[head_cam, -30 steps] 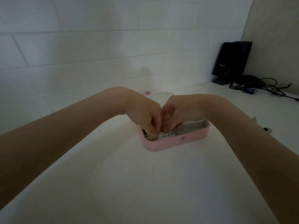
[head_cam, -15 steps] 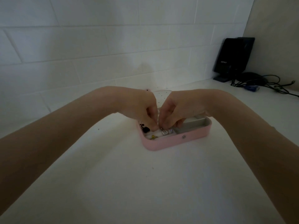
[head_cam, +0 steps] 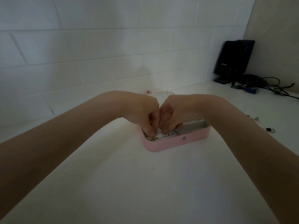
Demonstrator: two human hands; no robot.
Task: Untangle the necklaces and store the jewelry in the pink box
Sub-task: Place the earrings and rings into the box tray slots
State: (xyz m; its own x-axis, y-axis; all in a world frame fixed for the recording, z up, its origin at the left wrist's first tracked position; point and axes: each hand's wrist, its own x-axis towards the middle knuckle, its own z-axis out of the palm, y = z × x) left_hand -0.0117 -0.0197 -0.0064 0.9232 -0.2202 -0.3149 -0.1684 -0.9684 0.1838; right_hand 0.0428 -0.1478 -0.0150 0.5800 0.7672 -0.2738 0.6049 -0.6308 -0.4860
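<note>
A: Where is the pink box sitting?

B: It is lying open on the white tabletop, near the tiled wall, with its pale lid showing behind the hands.

A: What are the hands doing?

B: Both are reaching down into the box's left end. The left hand is curling its fingers tightly, fingertips pressing down beside a small gold piece. I cannot tell whether it is pinching anything.

A: And the right hand?

B: Its fingers are curling too, tips touching a silver sparkly piece that is lying on the white padding. It seems to be pinching it, though the dim light is hiding the grip.

A: Anything else around?

B: A black speaker is standing in the far right corner with tangled cables beside it, and a few small items are lying right of the box, too small to identify.
</note>
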